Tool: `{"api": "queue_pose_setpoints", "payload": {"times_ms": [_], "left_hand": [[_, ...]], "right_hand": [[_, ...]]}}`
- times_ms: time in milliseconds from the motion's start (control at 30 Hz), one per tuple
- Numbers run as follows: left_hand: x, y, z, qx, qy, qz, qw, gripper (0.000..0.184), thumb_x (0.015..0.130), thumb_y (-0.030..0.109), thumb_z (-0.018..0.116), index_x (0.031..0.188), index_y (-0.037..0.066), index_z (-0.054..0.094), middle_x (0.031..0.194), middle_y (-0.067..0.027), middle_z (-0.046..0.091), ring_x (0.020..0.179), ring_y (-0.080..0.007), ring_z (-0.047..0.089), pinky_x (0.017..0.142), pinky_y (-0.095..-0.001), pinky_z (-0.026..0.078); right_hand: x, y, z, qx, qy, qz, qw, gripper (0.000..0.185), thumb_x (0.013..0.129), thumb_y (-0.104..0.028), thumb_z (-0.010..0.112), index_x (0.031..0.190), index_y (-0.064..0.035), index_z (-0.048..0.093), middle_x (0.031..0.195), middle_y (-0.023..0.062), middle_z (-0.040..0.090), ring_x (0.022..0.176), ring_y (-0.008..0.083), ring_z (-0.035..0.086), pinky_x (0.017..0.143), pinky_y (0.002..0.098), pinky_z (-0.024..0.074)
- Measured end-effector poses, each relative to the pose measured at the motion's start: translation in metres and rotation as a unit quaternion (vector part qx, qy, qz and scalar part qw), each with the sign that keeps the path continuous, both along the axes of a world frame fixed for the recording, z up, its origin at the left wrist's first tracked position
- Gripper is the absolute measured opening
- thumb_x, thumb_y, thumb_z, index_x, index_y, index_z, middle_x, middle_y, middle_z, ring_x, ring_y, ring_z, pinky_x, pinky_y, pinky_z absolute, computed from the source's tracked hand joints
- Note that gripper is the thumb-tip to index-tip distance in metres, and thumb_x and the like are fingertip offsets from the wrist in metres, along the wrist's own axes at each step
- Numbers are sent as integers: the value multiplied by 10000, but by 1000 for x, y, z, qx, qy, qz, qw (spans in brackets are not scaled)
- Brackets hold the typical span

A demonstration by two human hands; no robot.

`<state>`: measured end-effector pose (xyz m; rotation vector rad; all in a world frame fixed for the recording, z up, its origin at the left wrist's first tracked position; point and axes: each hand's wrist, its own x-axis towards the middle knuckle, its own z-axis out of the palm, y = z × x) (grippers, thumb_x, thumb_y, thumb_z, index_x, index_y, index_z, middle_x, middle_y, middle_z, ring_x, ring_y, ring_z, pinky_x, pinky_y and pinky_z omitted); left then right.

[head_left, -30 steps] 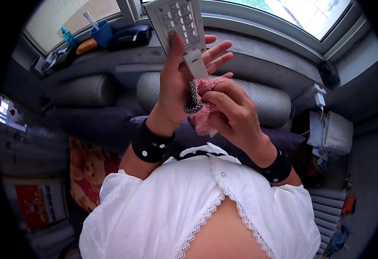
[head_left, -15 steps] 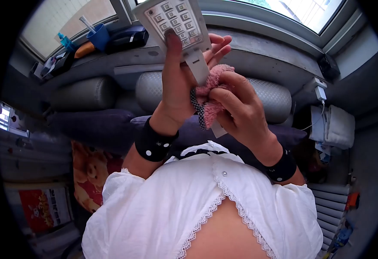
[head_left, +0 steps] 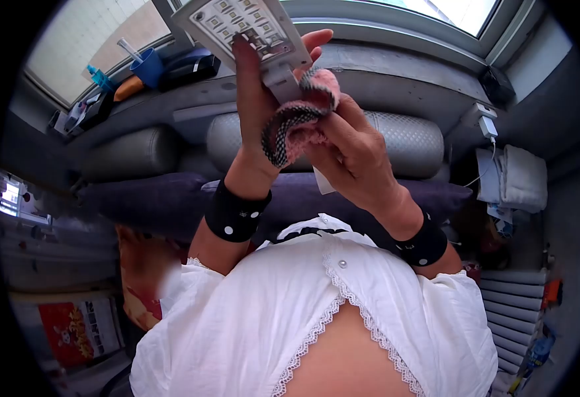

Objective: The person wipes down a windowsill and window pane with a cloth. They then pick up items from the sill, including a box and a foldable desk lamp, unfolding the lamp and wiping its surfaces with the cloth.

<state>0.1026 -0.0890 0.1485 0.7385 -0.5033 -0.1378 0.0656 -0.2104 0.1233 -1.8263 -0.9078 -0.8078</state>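
Observation:
A white LED lamp (head_left: 268,28) with rows of square diodes is tilted at the top of the view. My left hand (head_left: 253,109) grips it, thumb pressed on the diode face and the other fingers behind. A short white neck (head_left: 282,83) extends from the lamp's lower edge. In my right hand (head_left: 362,149) is a pink cloth (head_left: 323,83) with a black-and-white checked border, bunched between the fingers. The cloth lies against the neck and covers its lower part. A white piece (head_left: 324,181) shows below my right hand; its link to the lamp is hidden.
On the windowsill at left stand a blue cup (head_left: 147,66), a blue-capped bottle (head_left: 99,78) and a dark case (head_left: 190,71). Grey bolsters (head_left: 405,142) and a purple cushion (head_left: 144,198) lie beyond my arms. At right are a plugged-in charger (head_left: 487,126) and a folded white towel (head_left: 525,177).
The lamp and both hands have shifted left in view. The cloth has turned and spread, so more of its checked border shows, and it reaches higher beside the neck.

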Motion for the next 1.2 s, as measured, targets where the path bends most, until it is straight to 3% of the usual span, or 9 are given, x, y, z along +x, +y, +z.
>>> {"api": "queue_pose_setpoints", "payload": {"times_ms": [133,367,500,567,767,833,967,1133,1200], "left_hand": [[6,-3,-8,55,-7,18,998,920,772,760,326,1192,-43,485,1322,-238,397,1222,-303,406,979,-405,395],[-2,0,1,18,39,-15,999,834,821,711,306,1235,5,462,1321,-208,422,1218,-299,425,995,-407,372],[-6,-6,-9,114,63,-41,991,647,850,558,493,1242,48,424,1121,-143,573,1002,-225,580,917,-337,437],[18,-5,-32,-49,-1,-307,951,600,886,521,445,1258,51,426,1121,-113,578,1008,-222,577,909,-342,442],[-50,-37,18,-3,191,-50,980,593,836,660,378,1045,121,511,775,-26,525,594,-116,492,469,-210,363],[-36,-19,-7,-11,113,-317,942,652,792,734,352,940,125,530,717,-18,484,532,-107,436,426,-207,319],[-51,-28,-5,76,96,-263,957,806,694,850,270,933,127,538,724,-31,481,488,-119,354,420,-237,265],[-38,-18,4,-95,21,-242,965,640,887,621,272,1312,159,396,1249,-33,483,1100,-163,497,907,-261,419],[-42,-23,11,-1,52,-168,984,727,786,735,326,1249,188,443,995,0,517,770,-115,463,595,-226,364]], "right_hand": [[-5,-26,-1,-34,116,60,991,137,761,-62,574,887,-10,561,877,126,529,785,260,553,671,326,459],[-6,-49,0,427,340,94,833,237,914,-184,442,1026,-11,559,890,27,591,807,108,585,730,219,471],[-21,-44,18,411,208,62,885,311,929,-252,438,1076,0,548,1157,115,528,1017,154,548,837,268,445],[-18,-43,14,223,76,-3,972,321,902,-215,415,1064,26,551,1230,157,467,1137,228,473,941,340,374],[8,-38,43,-206,-226,-135,942,348,785,-206,489,1092,-74,584,1137,134,515,1101,317,460,983,507,285],[17,-42,53,-189,-244,-165,937,354,788,-212,484,1103,-82,581,1118,123,523,1075,310,473,959,500,307],[17,-33,71,-70,-212,-138,965,387,807,-250,453,1125,-59,567,1121,141,538,1074,338,476,954,461,329],[-9,-35,36,-104,-168,-94,976,384,817,-239,447,1114,-21,557,1166,191,527,1114,370,460,980,437,319],[-22,-35,30,-44,-89,-62,993,335,828,-224,455,1050,0,568,1107,193,551,1087,371,472,952,433,341]]}}
